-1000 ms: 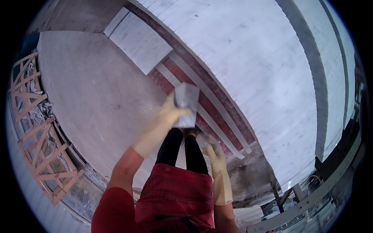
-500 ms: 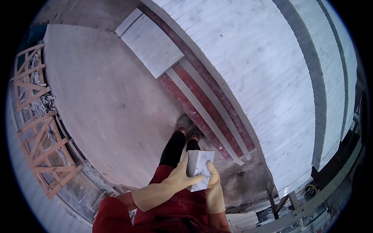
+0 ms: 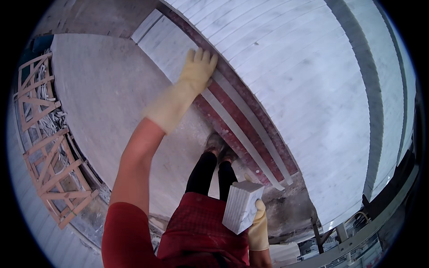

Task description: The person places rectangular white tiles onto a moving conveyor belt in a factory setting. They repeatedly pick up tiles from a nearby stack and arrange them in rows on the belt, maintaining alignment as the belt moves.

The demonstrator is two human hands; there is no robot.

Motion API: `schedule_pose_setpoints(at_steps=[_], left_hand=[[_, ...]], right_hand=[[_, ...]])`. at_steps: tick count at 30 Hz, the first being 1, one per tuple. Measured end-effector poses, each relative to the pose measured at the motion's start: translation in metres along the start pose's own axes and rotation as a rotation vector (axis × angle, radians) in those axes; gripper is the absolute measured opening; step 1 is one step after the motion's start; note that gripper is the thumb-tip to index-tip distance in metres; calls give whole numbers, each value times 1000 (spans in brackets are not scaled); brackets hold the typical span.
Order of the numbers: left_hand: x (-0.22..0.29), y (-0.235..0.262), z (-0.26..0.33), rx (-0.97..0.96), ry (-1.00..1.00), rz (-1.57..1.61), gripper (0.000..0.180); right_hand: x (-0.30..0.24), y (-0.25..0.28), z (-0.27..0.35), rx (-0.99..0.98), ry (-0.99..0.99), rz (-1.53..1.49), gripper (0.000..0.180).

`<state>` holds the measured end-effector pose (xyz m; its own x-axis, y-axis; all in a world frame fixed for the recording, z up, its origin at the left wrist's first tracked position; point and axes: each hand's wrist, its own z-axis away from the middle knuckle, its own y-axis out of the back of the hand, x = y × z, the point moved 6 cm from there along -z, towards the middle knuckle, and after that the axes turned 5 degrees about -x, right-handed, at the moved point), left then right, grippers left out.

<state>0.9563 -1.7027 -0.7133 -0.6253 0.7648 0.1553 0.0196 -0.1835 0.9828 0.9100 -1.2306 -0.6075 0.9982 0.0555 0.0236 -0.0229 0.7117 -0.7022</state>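
In a pale yellow rubber glove, my right hand (image 3: 258,219) grips a stack of white marble tiles (image 3: 242,206) in front of my waist. The layered edges of that stack face left, and it sits tilted. My left hand (image 3: 197,70), gloved the same way, is stretched far forward with its fingers apart. It lies over the near end of a row of white marble tiles (image 3: 166,48) on the red ledge. Whether the left palm touches those tiles is hidden by the glove.
Two grey strips (image 3: 237,127) run along the red ledge (image 3: 223,100). To the right stands a large surface of white marble pieces (image 3: 304,89) in long rows. Wooden crates (image 3: 56,167) holding thin offcuts line the left. Metal framing (image 3: 357,236) is at lower right.
My left hand has let go of the tile stack and reached forward to the tiles on the ledge. The stack, now in my right hand alone, has shifted slightly right and down and turned.
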Motion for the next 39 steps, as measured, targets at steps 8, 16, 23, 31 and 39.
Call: schedule_pose_setpoints(at_steps=[8,16,23,31,39], left_hand=[[6,-28,-49,-251,153,-311,34],[-6,-64,-42,-160,127,11,41],[-63,-81,23,188,166,749,99],[-51,-47,18,24,321,408,112],[-41,-22,13,-254,367,195,119]], right_hand=[[-3,0,3,120,-32,206,113],[0,11,-13,23,-73,121,114],[-5,2,-15,7,-17,33,109],[-13,8,-11,79,65,21,105],[-13,-2,-14,61,9,23,100]])
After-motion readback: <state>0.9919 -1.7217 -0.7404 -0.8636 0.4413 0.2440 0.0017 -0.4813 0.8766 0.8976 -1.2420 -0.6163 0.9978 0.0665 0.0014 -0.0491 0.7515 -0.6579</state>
